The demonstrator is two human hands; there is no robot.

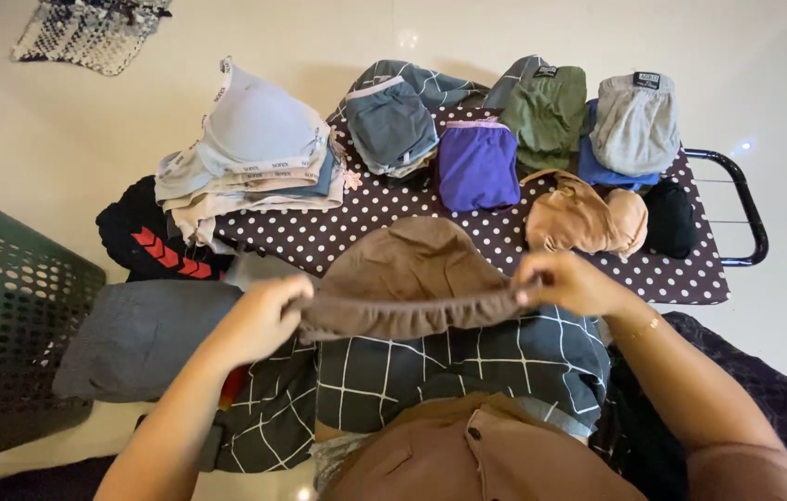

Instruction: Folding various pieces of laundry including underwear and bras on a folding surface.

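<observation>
Brown undergarment (412,278), centre frame: stretched between your hands, left hand (259,320) and right hand (570,283) each pinching one waistband end, held well apart.

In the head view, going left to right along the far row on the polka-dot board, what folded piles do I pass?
Pale stack of folded garments → grey-blue folded piece → purple folded piece → olive-green folded piece → light grey folded piece, all on the polka-dot board.
</observation>
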